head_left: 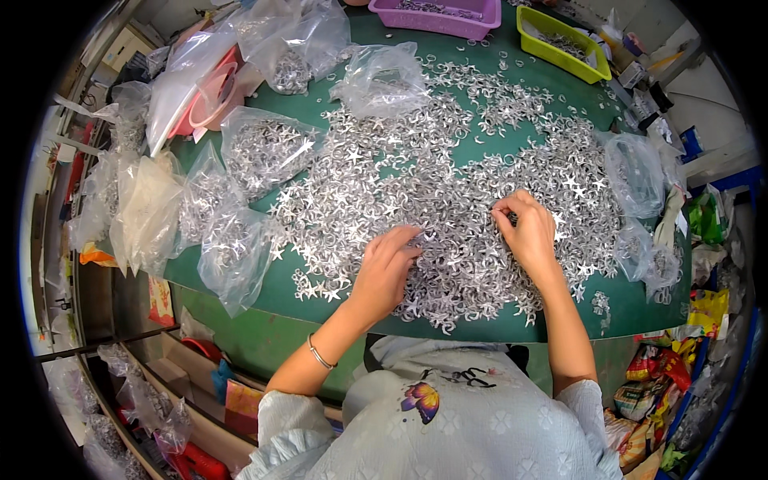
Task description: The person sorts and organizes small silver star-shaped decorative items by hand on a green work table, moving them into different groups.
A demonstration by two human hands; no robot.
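Observation:
Many small silvery metal pieces (360, 176), star-shaped and curved, lie in a loose spread over the green tabletop (624, 308). Resting at the near part of the spread is my left hand (382, 274), its fingers stretched forward and somewhat apart among the pieces. My right hand (528, 232) hovers to the right and a little farther away, thumb and forefinger pinched together. Whatever lies between those fingertips is too small to name. Around both hands the pieces overlap closely, with larger flat stars (576, 192) among them on the right.
Clear plastic bags of metal pieces (268, 152) line the left side, near a pink basin (220, 100). At the back stand a purple tray (436, 22) and a yellow-green tray (560, 60). Crumpled clear bags (636, 172) lie at the right edge.

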